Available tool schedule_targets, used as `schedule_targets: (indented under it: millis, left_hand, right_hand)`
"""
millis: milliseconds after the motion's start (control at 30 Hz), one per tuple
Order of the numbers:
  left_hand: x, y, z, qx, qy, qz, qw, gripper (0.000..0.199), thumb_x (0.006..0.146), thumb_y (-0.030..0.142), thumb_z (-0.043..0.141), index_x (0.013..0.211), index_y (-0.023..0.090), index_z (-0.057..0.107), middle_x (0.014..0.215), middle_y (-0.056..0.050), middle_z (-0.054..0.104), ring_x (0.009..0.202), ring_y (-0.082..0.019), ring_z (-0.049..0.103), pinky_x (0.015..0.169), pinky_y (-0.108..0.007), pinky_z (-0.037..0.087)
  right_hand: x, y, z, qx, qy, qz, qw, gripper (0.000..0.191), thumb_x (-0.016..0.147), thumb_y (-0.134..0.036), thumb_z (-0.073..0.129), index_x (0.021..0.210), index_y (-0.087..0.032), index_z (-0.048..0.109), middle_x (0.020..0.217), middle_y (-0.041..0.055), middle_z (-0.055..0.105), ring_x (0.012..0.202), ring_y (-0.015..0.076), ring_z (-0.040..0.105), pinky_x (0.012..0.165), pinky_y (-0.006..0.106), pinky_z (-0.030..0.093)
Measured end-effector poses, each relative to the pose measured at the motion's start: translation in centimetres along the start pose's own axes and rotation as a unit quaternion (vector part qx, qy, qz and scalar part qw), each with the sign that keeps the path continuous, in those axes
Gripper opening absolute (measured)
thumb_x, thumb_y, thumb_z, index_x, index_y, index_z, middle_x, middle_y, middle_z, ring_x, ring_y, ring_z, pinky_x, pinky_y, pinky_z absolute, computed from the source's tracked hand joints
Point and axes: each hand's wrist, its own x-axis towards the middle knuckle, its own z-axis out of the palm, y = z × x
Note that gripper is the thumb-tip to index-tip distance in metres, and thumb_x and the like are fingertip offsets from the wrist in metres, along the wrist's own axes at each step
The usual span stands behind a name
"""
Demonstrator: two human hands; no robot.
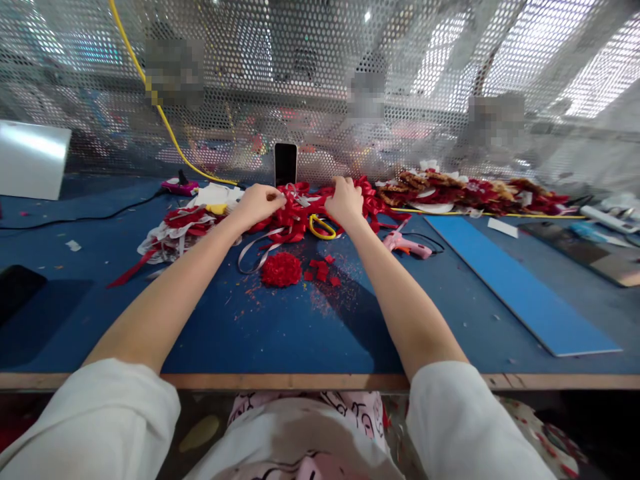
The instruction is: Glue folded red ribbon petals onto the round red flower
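Observation:
Both hands reach to a heap of shiny red ribbon (295,223) at the back middle of the blue table. My left hand (261,203) is at the heap's left part, its thumb and fingers closed together on red ribbon. At the heap's right part, my right hand (345,200) has its fingers curled down into the ribbon; what it grips is hidden. Yellow scissor handles (321,228) stick out between the hands. Nearer to me lie a round red ruffled piece (281,269) and small red squares (321,269). A thin silvery ribbon (245,257) loops at the left.
A phone (285,164) stands upright against the perforated metal screen (310,87). Red and white ribbon pieces (175,233) lie left. On the right are a pink glue gun (407,247), a blue board (520,287) and a row of red and brown decorations (465,193).

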Motion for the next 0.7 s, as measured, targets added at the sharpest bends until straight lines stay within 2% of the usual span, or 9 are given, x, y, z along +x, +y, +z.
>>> schedule_targets:
  millis: [33,100,167,233,333,467,600,667,700]
  left_hand:
    - [0.0,0.2,0.0,0.011,-0.005,0.013,1.0,0.022,0.09,0.033,0.066,0.085,0.017,0.082,0.087,-0.008,0.082,0.085,-0.025,0.073,0.083,-0.033,0.05]
    - [-0.2,0.9,-0.1,0.038,-0.035,0.056,0.997,0.025,0.091,0.03,0.063,0.099,0.018,0.084,0.096,-0.008,0.083,0.091,-0.025,0.073,0.087,-0.033,0.05]
    - [-0.4,1.5,-0.2,0.075,-0.071,0.113,0.988,0.031,0.093,0.027,0.06,0.112,0.019,0.083,0.105,-0.008,0.083,0.096,-0.025,0.074,0.088,-0.033,0.05]
    - [-0.6,1.9,-0.6,0.12,-0.087,0.157,0.977,0.035,0.095,0.028,0.057,0.119,0.019,0.082,0.11,-0.01,0.083,0.097,-0.025,0.074,0.087,-0.033,0.05]
    - [-0.8,2.0,-1.5,0.155,-0.058,0.152,0.974,0.032,0.095,0.033,0.062,0.117,0.019,0.082,0.106,-0.011,0.082,0.095,-0.025,0.075,0.085,-0.034,0.05]
    - [-0.6,1.8,-2.6,0.156,-0.011,0.089,0.984,0.028,0.091,0.038,0.07,0.106,0.018,0.083,0.091,-0.009,0.08,0.083,-0.023,0.071,0.079,-0.033,0.048]
    - [-0.1,1.1,-2.8,0.091,0.016,0.044,0.995,0.029,0.09,0.041,0.072,0.099,0.015,0.082,0.084,-0.007,0.077,0.077,-0.02,0.067,0.074,-0.03,0.044]
    - [0.0,0.6,-2.5,0.036,0.03,0.024,0.999,0.029,0.09,0.041,0.069,0.096,0.015,0.081,0.083,-0.006,0.076,0.075,-0.018,0.064,0.073,-0.029,0.043]
    - [0.0,0.5,-2.3,0.016,0.034,0.018,0.999,0.029,0.091,0.04,0.068,0.095,0.015,0.081,0.082,-0.005,0.075,0.074,-0.018,0.062,0.072,-0.028,0.042]
  right_hand:
    - [-0.1,-0.2,0.1,-0.002,-0.008,-0.032,0.999,0.077,0.078,-0.011,0.061,0.154,-0.013,0.056,0.157,0.0225,0.054,0.141,0.0417,0.051,0.118,0.062,0.039]
    - [-0.3,-1.0,0.5,0.011,-0.055,-0.134,0.989,0.082,0.076,-0.014,0.066,0.157,-0.023,0.055,0.159,0.0121,0.057,0.143,0.0351,0.049,0.122,0.054,0.037]
    - [-0.4,-1.6,1.1,0.029,-0.108,-0.22,0.969,0.072,0.08,-0.021,0.068,0.151,-0.025,0.061,0.147,0.0081,0.067,0.138,0.0311,0.053,0.12,0.047,0.04]
    - [-0.4,-1.6,1.5,0.036,-0.136,-0.243,0.96,0.052,0.085,-0.027,0.067,0.137,-0.023,0.073,0.129,0.0078,0.077,0.125,0.0293,0.061,0.112,0.043,0.045]
    - [0.2,-0.6,1.3,0.03,-0.13,-0.196,0.971,0.03,0.089,-0.026,0.063,0.111,-0.021,0.083,0.108,0.0064,0.081,0.103,0.0243,0.069,0.099,0.035,0.051]
    - [1.4,1.8,0.0,0.019,-0.077,-0.088,0.993,0.033,0.091,-0.017,0.051,0.099,-0.013,0.083,0.1,0.0119,0.081,0.095,0.0242,0.073,0.091,0.035,0.054]
    - [2.3,3.9,-1.6,0.011,-0.054,0.012,0.998,0.043,0.091,-0.013,0.041,0.107,-0.003,0.079,0.097,0.0198,0.079,0.084,0.0251,0.074,0.08,0.037,0.058]
    - [2.5,4.5,-2.5,0.004,-0.05,0.033,0.998,0.044,0.09,-0.015,0.045,0.119,-0.001,0.076,0.105,0.0231,0.078,0.09,0.028,0.074,0.083,0.041,0.06]
    - [2.4,4.6,-3.0,0.0,-0.049,0.035,0.998,0.046,0.088,-0.018,0.053,0.126,-0.001,0.074,0.115,0.0247,0.076,0.099,0.0311,0.074,0.089,0.046,0.059]
